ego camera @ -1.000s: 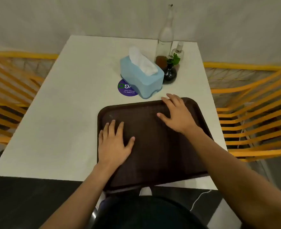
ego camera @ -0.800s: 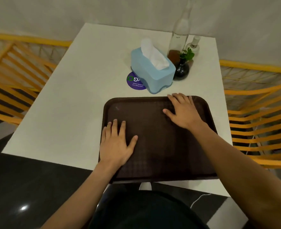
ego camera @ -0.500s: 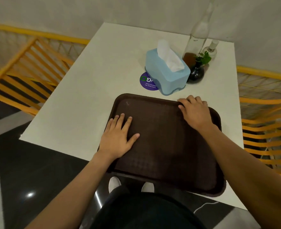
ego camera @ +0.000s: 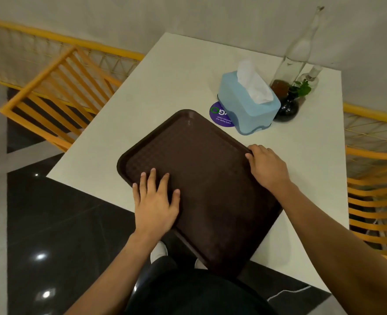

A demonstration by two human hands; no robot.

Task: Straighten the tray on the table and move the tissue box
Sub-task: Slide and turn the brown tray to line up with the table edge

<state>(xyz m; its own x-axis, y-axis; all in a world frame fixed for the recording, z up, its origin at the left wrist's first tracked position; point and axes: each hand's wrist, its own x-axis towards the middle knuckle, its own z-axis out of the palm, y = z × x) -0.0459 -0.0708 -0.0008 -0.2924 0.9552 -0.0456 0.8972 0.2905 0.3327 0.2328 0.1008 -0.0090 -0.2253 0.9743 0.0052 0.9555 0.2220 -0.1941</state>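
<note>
A dark brown tray (ego camera: 201, 155) lies askew on the white table (ego camera: 165, 87), one corner hanging over the near edge. My left hand (ego camera: 156, 201) presses flat on the tray's near left part, fingers spread. My right hand (ego camera: 267, 165) curls over the tray's right rim. A light blue tissue box (ego camera: 245, 103) with a white tissue sticking up stands just beyond the tray's far corner, apart from both hands.
A purple round sticker (ego camera: 219, 114) lies partly under the tissue box. Behind the box stand a tall glass bottle (ego camera: 299, 51), a small bottle (ego camera: 310, 76) and a dark vase with a green sprig (ego camera: 288, 105). Orange chairs (ego camera: 58, 92) flank the table.
The tray has turned clockwise under both hands and now sits diagonally. My right hand slid from the tray's surface to its right rim. The view shifted left.
</note>
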